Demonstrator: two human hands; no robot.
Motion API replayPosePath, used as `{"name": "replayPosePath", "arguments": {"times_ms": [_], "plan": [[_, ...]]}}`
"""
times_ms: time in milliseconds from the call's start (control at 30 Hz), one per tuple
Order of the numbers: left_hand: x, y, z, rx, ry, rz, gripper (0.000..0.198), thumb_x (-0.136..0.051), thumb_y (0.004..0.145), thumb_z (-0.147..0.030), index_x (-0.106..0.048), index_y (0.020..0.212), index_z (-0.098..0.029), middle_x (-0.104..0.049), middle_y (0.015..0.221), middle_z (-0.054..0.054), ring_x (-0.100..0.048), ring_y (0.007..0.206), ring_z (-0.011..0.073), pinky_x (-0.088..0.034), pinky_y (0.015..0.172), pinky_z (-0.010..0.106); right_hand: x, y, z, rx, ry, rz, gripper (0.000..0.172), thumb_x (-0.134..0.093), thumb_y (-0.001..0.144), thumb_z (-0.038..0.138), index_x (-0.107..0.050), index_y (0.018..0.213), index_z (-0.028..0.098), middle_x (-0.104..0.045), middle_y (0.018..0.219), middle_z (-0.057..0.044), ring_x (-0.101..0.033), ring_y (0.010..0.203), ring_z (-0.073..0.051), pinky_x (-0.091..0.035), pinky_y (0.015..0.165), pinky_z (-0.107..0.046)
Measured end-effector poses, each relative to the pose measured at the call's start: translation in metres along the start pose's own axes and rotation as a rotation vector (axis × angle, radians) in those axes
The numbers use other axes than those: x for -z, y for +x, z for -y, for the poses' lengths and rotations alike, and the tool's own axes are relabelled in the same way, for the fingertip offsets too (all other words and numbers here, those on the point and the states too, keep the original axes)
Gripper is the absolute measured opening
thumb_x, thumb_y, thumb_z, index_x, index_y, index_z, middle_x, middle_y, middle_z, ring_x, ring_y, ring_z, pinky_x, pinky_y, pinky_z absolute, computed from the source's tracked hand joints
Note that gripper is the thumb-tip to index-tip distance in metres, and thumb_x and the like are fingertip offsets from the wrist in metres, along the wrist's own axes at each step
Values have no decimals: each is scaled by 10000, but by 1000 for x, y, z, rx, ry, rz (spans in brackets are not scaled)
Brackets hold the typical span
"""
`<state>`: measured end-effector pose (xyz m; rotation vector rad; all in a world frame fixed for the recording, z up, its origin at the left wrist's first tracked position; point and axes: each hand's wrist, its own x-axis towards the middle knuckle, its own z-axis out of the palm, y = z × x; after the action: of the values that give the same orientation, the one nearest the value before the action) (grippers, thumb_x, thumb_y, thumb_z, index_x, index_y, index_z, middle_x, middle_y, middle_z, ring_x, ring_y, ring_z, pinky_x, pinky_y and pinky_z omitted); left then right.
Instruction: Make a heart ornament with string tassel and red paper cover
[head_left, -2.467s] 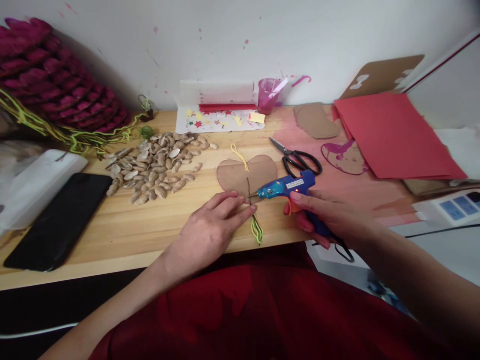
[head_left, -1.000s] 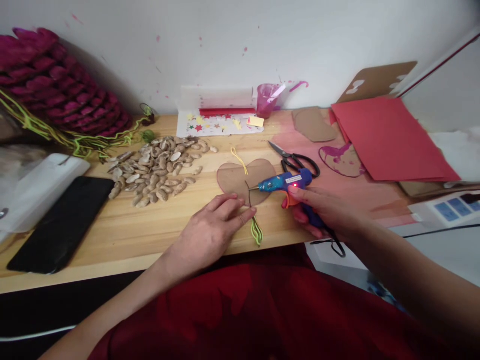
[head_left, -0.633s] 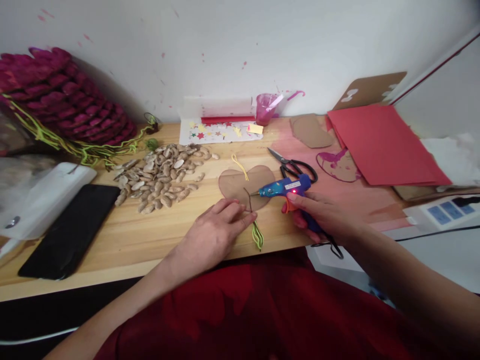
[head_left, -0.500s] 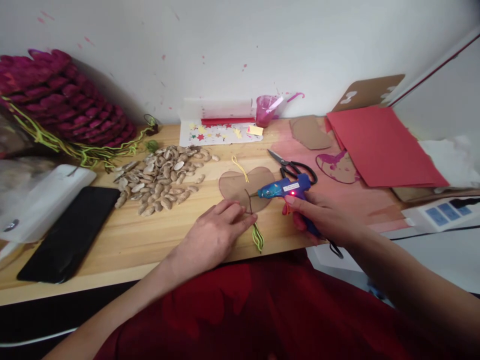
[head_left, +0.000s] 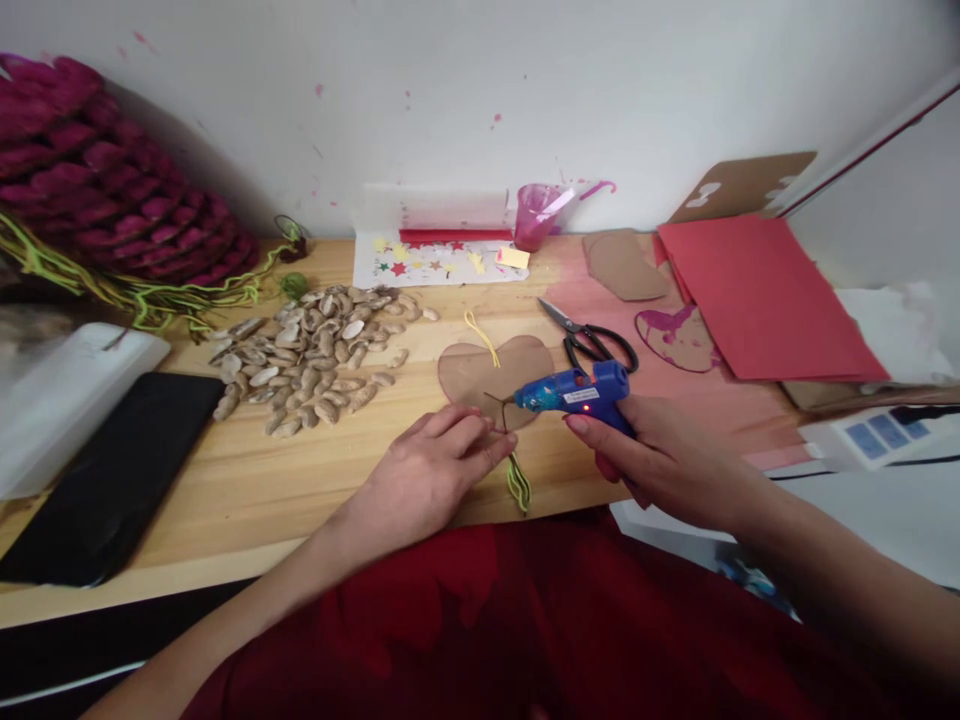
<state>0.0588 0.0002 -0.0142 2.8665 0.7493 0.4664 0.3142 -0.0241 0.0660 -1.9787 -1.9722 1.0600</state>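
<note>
A brown cardboard heart [head_left: 469, 372] lies on the wooden table, with a yellow yarn loop [head_left: 484, 340] at its top notch. My left hand [head_left: 439, 460] is at the heart's lower edge, thumb and fingers closed on a thin dark cord [head_left: 505, 413]. Below those fingertips hangs a green yarn tassel [head_left: 518, 485]; how it joins the cord is hidden. My right hand [head_left: 660, 455] grips a blue glue gun [head_left: 574, 390], its red light lit. The gun's nozzle points left, close to the cord over the heart.
Black-handled scissors [head_left: 592, 340] lie just behind the glue gun. Peanut shells [head_left: 315, 350] and a black phone [head_left: 112, 475] are to the left. Red sheets [head_left: 772, 300] and a purple-painted cardboard heart [head_left: 679, 338] sit at right. A pink cup [head_left: 536, 218] stands by the wall.
The glue gun has tilted slightly, and its nozzle has shifted a little along the cord. The cord's upper end now bends to the left. My left hand stays nearly in place.
</note>
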Motion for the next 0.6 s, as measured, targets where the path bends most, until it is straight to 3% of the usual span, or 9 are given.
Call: {"name": "replayPosePath", "arguments": {"times_ms": [333, 600], "plan": [[1, -2, 1, 5, -13, 10, 408, -553, 961, -190, -602, 1367, -181, -653, 1193, 114, -553, 1191, 269, -526, 1016, 411, 3, 7, 5, 147, -138, -49, 402, -430, 1017, 473, -631, 776, 222, -505, 470, 24, -542, 498, -182, -365, 544, -303], [0, -1, 1, -1, -4, -17, 389, -522, 970, -165, -618, 1346, -175, -657, 1177, 112, -561, 1167, 265, -529, 1007, 403, 3, 9, 5, 128, -87, -68, 376, -474, 987, 476, -601, 746, 217, -488, 469, 13, -533, 501, -185, -336, 518, -298]]}}
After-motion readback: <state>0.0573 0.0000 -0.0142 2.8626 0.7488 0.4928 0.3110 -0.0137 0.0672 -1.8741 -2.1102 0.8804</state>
